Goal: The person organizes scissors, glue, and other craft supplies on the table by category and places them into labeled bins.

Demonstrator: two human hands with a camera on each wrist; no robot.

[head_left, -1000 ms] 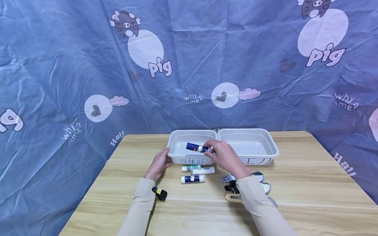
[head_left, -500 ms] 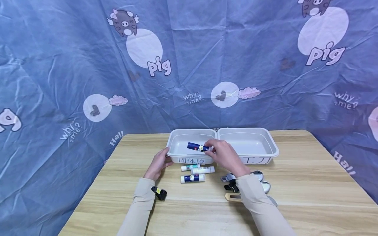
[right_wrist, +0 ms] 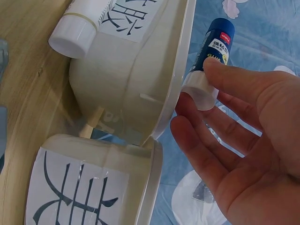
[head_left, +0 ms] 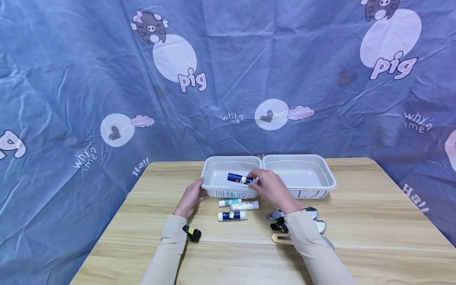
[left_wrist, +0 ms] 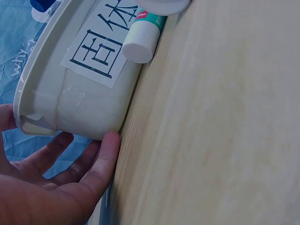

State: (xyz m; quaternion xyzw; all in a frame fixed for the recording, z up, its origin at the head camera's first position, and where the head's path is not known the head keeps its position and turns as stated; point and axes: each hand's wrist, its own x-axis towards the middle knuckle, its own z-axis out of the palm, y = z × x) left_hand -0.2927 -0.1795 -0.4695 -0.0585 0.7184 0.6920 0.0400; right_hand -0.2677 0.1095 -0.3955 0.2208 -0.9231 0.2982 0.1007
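My right hand [head_left: 272, 188] pinches a dark blue glue stick [head_left: 239, 178] by its white end, above the left white bin [head_left: 231, 158]. In the right wrist view the glue stick [right_wrist: 213, 51] tilts up beside the bin's rim, between thumb and fingers. My left hand [head_left: 191, 198] touches the left end of that bin; in the left wrist view its fingertips rest against the bin's wall [left_wrist: 89, 108]. Several glue sticks lie on the table before the bin: a green-and-white one [head_left: 229, 202], a white one [head_left: 244, 206] and a blue-and-white one [head_left: 232, 215].
Another white bin [head_left: 298, 186] adjoins on the right. Several utility knives, one with a tan handle [head_left: 281, 238], lie partly under the right forearm. A small black object [head_left: 193, 234] is beside the left sleeve. A blue patterned cloth [head_left: 228, 79] hangs behind the table.
The right hand and its glue stick have shifted very slightly to the right over the bin. The left hand stays at the bin's end.
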